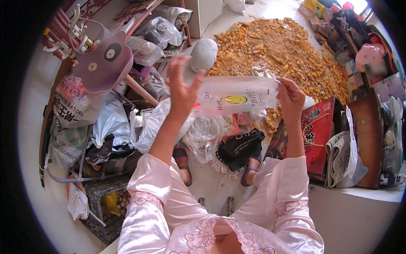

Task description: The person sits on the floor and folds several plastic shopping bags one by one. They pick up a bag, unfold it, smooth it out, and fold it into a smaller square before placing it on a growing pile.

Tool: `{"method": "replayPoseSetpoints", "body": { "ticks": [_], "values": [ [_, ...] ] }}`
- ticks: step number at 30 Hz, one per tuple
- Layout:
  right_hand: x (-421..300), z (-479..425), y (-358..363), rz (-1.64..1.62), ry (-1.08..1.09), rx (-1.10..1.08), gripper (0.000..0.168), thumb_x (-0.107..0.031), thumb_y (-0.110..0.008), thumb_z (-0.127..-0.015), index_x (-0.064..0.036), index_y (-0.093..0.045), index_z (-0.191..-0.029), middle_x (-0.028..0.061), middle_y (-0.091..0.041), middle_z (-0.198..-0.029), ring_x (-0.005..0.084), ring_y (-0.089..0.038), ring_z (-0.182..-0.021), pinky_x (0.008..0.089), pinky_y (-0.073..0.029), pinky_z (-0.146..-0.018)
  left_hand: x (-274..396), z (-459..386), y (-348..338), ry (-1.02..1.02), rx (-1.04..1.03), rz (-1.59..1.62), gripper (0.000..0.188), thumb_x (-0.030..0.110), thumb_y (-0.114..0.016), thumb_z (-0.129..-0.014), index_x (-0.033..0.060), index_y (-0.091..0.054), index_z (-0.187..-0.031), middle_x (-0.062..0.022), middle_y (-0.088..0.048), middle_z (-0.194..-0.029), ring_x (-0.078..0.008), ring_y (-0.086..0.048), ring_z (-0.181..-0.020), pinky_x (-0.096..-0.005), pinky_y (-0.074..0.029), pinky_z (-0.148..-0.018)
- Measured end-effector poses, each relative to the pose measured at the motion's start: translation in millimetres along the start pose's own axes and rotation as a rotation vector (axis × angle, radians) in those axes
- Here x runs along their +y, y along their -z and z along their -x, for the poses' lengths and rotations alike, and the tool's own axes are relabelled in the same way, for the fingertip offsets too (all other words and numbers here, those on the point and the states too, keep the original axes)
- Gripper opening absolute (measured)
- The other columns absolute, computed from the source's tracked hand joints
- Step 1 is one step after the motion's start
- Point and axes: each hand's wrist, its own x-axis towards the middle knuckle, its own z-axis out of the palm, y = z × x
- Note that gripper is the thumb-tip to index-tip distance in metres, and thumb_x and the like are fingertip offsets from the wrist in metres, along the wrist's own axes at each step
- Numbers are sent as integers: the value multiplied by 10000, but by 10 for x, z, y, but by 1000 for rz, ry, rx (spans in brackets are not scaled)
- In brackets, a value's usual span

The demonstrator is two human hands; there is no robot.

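A flattened white plastic bag (pixel 234 95) with a yellow smiley face stretches between my hands in front of me. My right hand (pixel 290 92) pinches its right end between thumb and fingers. My left hand (pixel 184 81) is raised at the bag's left end with its fingers spread and blurred; whether it touches the plastic there is unclear. Below the bag, clear plastic bags (pixel 203 136) lie bunched on the floor near my feet. A black cloth bag (pixel 241 149) with white writing rests on a white mop head (pixel 225 168).
Corn cobs and kernels (pixel 263 41) are heaped on the floor ahead, beside a pale round gourd (pixel 204 54). Stuffed bags (pixel 111 117) and a black plastic crate (pixel 104 203) stand at left. A red box (pixel 318 136) and folded cloth (pixel 337 158) are at right.
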Motion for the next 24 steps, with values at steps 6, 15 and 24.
{"method": "replayPoseSetpoints", "body": {
  "ticks": [6, 15, 24],
  "values": [
    [-259, 120, -363, 251, 207, -150, 136, 0, -584, -800, -15, -654, -916, 60, -603, -718, 93, -507, -589, 231, -417, -547, 387, 169, -216, -23, -429, 131, 519, 264, -709, -768, 96, -501, -1213, -107, -473, -1283, -253, -395, -1247, -396, -254, -1033],
    [-320, 159, -341, 501, 364, -219, 205, -75, -693, -741, -9, -677, -934, 63, -612, -783, 147, -561, -768, 291, -438, -730, 439, 116, -265, 93, -420, 405, 106, 100, -631, -832, 30, -638, -910, -67, -653, -883, -172, -594, -907, -305, -426, -843],
    [-55, 30, 175, 379, -142, -395, 161, -75, -684, -732, 31, -664, -852, 83, -641, -772, 147, -583, -724, 288, -458, -670, 59, -122, 87, 444, -198, 581, 161, 169, -582, -899, 24, -616, -840, 54, -558, -724, -14, -454, -678, -186, -397, -609]
  ]
}}
